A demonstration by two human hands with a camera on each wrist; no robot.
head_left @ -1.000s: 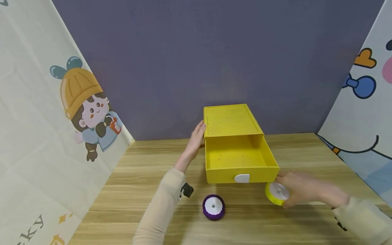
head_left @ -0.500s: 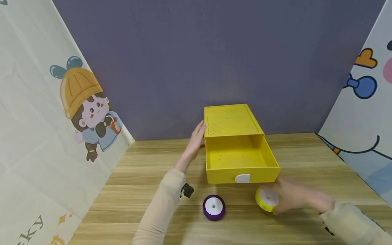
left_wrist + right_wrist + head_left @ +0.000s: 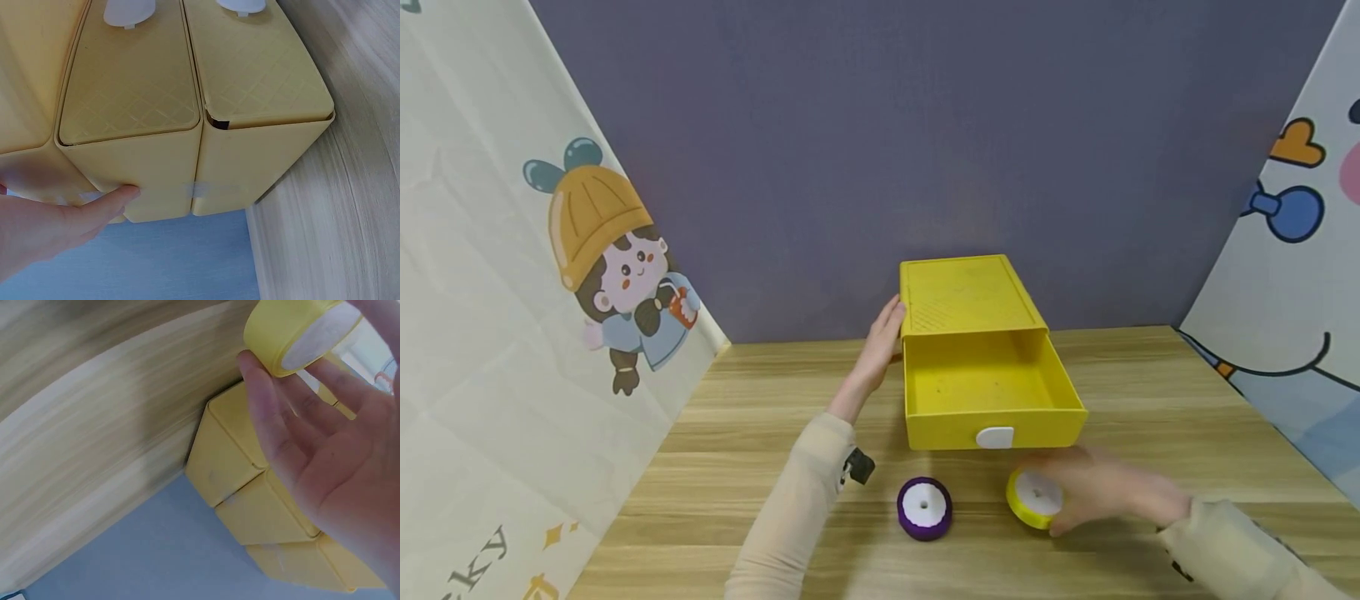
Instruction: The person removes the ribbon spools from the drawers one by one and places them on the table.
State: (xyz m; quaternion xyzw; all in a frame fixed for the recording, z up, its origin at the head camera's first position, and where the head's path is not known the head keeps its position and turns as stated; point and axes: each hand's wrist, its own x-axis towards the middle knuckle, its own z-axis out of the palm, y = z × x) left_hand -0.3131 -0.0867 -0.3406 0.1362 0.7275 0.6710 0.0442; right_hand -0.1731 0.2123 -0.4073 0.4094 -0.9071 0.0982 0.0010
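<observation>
- Nearest to us: right hand [image 3: 1105, 492] at the front of the desk [image 3: 737, 467], just in front of the drawer's front panel. Grip state: fingers and thumb pinch the yellow ribbon spool [image 3: 1034, 498] by its rim. The right wrist view shows the fingertips [image 3: 253, 365] at the rim of the spool [image 3: 294, 334], w/ the palm spread behind it. We judge a rim hold keeps the wound ribbon from slipping off the core.
- We cannot tell whether the spool is lifted or touches the desk; it is tilted, white core facing up and toward us.
- Left of it, apart: purple ribbon spool [image 3: 924, 507], flat on the desk, white core up, untouched.
- Mid-range: yellow drawer box [image 3: 970, 292], its drawer [image 3: 992, 385] pulled out toward us, w/ a white tab handle [image 3: 994, 437] on the front panel. The interior appears to hold nothing.
- Left hand [image 3: 880, 346]: grip state relaxed, fingers straight, flat against the box's left side. The left wrist view shows a fingertip [image 3: 122, 195] on the yellow wall. We judge this bracing stops the light box from sliding.
- Far: purple back wall [image 3: 925, 125]; printed cartoon panels to the left [image 3: 512, 292] and right [image 3: 1292, 250].
</observation>
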